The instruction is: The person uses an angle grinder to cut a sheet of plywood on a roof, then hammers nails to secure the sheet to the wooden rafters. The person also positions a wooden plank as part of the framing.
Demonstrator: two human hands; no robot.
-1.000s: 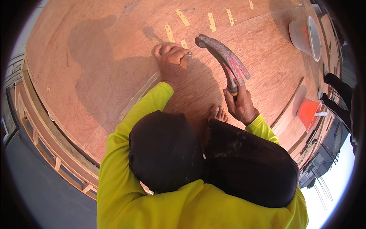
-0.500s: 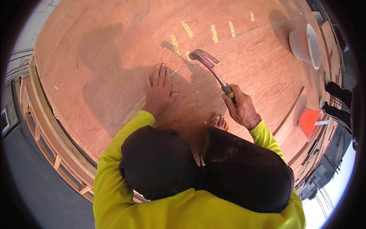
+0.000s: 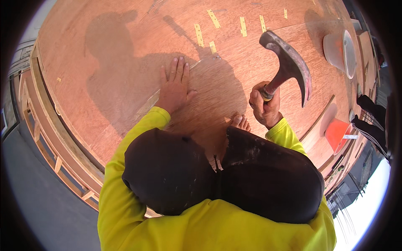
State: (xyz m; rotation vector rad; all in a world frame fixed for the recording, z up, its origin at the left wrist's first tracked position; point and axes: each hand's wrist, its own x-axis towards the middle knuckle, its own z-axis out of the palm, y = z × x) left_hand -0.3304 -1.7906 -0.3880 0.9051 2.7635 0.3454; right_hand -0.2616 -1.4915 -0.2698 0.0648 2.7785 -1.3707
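Observation:
My right hand is wrapped round the handle of a claw hammer, whose head is raised above the plywood, face to the upper left and claw to the lower right. Flat on the reddish plywood sheet lies my left hand, fingers outstretched beside a seam between sheets. Just beyond its fingertips, small shiny spots, perhaps nail heads, show at the seam. Close by is a short strip of yellow tape, with several similar strips farther off.
A whitish bucket stands at the far right and an orange bucket nearer on the right. Loose nails lie at the far side. The platform's wooden edge drops away at left. Another person's dark-clad legs are at the right rim.
My right hand has swung the hammer up off the plywood, its head now higher and farther right. My left hand stays flat in nearly the same place. The view has shifted slightly.

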